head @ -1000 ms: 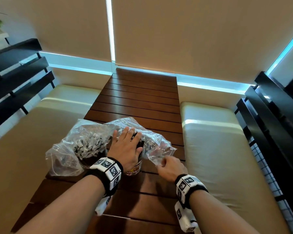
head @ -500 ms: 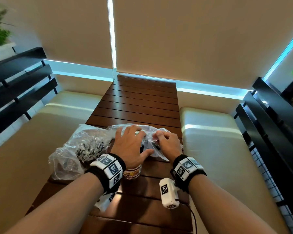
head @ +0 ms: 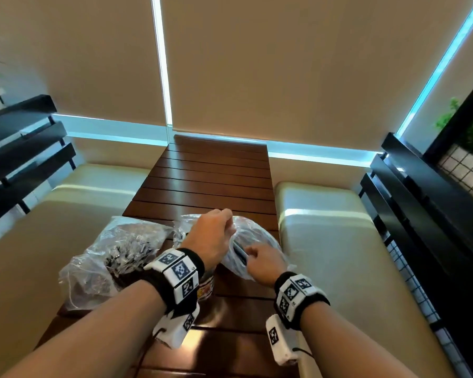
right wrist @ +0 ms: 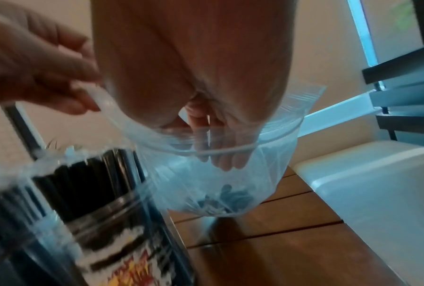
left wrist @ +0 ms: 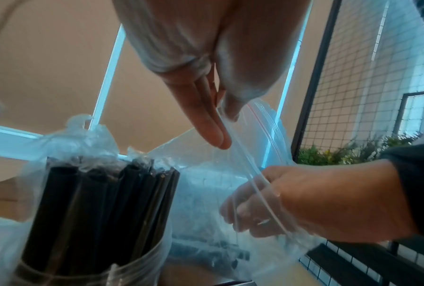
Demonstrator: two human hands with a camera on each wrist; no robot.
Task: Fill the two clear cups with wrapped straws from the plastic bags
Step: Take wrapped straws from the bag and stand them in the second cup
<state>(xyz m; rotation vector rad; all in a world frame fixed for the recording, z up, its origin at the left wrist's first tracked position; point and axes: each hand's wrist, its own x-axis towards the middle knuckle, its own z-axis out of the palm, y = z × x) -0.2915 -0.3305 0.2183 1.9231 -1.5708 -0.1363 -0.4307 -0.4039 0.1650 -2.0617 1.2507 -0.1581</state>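
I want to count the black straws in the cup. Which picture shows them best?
The left wrist view: the wrapped straws stand close and sharp in the clear cup. The right wrist view blurs them; the head view hides them behind the left hand.

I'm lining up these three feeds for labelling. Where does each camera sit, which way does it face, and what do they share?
Head: worn high, looking forward and down the wooden table; both forearms, left hand and right hand show.
Left wrist: under the left hand, looking along its fingers at the zip bag; the right hand is in view too.
Right wrist: under the right hand, whose fingers reach into the zip bag.
Shared: both wrist views show the clear cup of black straws.
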